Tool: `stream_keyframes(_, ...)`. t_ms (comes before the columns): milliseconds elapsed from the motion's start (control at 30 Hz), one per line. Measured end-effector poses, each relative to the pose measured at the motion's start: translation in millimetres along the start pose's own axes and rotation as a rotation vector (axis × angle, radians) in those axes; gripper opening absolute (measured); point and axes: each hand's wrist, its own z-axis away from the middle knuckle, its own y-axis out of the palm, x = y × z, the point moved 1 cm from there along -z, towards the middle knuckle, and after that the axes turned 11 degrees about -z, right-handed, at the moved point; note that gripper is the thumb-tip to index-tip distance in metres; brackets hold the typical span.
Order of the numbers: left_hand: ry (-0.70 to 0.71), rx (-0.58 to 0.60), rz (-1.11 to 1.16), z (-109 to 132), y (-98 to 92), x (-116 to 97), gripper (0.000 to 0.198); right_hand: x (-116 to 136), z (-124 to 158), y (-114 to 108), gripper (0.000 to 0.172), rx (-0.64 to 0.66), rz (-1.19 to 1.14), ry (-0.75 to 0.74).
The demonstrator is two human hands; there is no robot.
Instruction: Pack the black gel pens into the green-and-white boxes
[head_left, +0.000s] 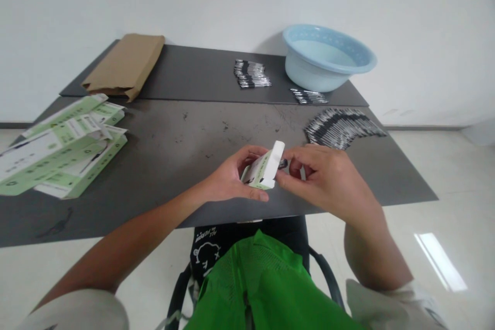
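Note:
My left hand (235, 178) is wrapped around a small white and green carton (255, 171), its end flap standing up and facing right. Close against that end, my right hand (320, 172) has thumb and fingers pinched on dark-ended pens (283, 164); only their ends show, and how many there are is hidden. Beyond the right hand, a curved row of black and clear pens (340, 126) lies on the table. I cannot see into the carton from here.
Flattened green and white cartons (73, 147) are piled at the left, in front of a brown paper bag (126, 64). A light blue basin (328, 56) stands at the back right. Two smaller pen groups, one left of the basin (252, 73) and one before it (308, 96), lie on the dark table (174, 129).

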Motion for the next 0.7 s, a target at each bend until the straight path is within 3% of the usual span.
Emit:
stream_keyframes(167, 0.002, 0.036, 0.031, 0, 0.2, -3, 0.088, 2, 6, 0, 0.036, -0.164, -0.038, -0.132)
stream_keyframes(300, -0.009, 0.035, 0.006, 1, 0.3, -1, 0.089, -1, 9, 2, 0.026, -0.239, -0.128, -0.221)
stream_keyframes(500, -0.015, 0.016, -0.020, 2, 0.0, 1, 0.089, -7, 8, 6, 0.015, -0.334, -0.222, -0.029)
stream_keyframes(700, 0.022, -0.039, -0.065, 3, 0.5, -2, 0.089, 6, 3, 7, 0.014, -0.400, -0.256, 0.111)
